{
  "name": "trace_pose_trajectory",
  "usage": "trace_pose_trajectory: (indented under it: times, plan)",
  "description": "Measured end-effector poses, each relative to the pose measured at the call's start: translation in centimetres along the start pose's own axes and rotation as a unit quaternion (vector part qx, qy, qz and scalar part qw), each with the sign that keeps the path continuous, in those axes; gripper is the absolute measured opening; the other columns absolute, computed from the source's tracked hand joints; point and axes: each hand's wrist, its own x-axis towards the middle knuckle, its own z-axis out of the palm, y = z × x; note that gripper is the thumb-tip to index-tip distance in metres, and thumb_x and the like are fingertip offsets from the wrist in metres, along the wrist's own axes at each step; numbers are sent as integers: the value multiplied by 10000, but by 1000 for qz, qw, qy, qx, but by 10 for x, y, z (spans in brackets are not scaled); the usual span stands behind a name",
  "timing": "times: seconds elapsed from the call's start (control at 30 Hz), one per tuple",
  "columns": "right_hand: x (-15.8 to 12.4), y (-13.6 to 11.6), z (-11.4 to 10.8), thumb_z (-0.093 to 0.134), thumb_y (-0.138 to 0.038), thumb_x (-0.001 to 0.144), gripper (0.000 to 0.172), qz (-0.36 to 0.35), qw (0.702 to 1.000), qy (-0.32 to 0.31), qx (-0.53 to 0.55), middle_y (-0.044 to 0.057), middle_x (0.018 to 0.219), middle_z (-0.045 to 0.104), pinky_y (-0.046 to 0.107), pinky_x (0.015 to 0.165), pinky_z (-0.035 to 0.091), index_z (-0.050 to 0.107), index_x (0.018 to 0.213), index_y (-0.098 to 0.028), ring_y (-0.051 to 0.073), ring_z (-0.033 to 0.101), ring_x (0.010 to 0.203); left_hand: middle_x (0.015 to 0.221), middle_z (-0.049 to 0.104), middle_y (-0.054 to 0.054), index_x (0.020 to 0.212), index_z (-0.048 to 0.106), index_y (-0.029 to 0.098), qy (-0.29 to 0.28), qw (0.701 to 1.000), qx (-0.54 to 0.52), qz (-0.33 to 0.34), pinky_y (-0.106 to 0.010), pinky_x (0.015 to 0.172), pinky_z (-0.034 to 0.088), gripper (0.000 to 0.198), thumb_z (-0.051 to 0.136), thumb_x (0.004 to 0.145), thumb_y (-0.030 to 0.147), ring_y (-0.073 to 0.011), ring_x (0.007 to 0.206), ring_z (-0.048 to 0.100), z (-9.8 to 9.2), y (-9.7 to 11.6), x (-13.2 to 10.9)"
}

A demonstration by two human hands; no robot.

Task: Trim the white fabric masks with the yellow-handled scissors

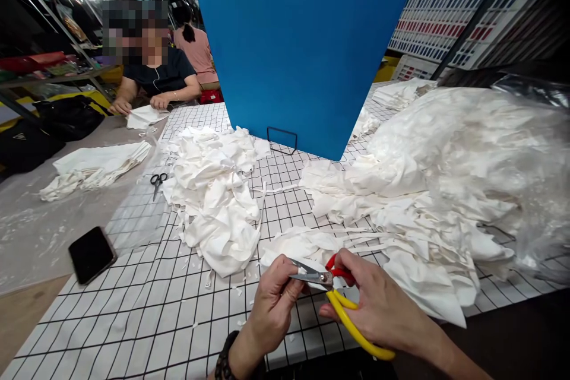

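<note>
My right hand (378, 306) grips scissors (338, 297) with yellow and red handles, the steel blades pointing left. My left hand (271, 303) is closed in a pinch at the blade tips, holding a small piece of white cloth (307, 249) against them. Both hands hover over the black-gridded white table cover (146, 309) near its front edge. A dark bead bracelet sits on my left wrist.
A heap of white cloth pieces (214, 190) lies left of centre, and a far bigger pile (445, 190) spills from clear plastic on the right. A blue board (303, 41) stands behind. A phone (91, 253) and small black scissors (157, 180) lie at left. Another person sits at far left handling cloth.
</note>
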Motion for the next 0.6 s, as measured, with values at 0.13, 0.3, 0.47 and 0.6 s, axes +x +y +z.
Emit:
trace_pose_trajectory:
  times: [0.13,0.3,0.47,0.6]
  plan:
    - [-1,0,3,753,-517,664,447,-1,1000,23,-5,24,840,622,314,653,414,494,887,-229,189,539,710,822,559,-55,827,657,180,-3,1000,16,0,-299,732,414,230,490,955,271,-181,797,530,1,6,1]
    - [-4,-3,4,749,-513,665,430,1,1000,18,-21,-5,755,600,290,600,390,476,847,-234,173,526,645,814,585,-58,801,659,172,-6,1000,7,10,-307,768,416,248,485,956,261,-189,824,550,0,10,2]
    - [-4,-5,7,730,-490,694,403,-8,999,25,-34,-20,714,582,274,577,372,442,817,-237,158,509,607,805,583,-53,796,659,168,-3,1000,-4,6,-302,762,420,255,486,957,264,-182,816,552,0,8,0]
    - [-3,-3,8,717,-458,706,377,-15,999,33,-38,-26,668,566,262,549,350,419,782,-237,148,484,571,805,580,-54,802,664,163,0,1000,-19,-3,-297,754,432,260,487,958,272,-178,809,556,1,7,-2]
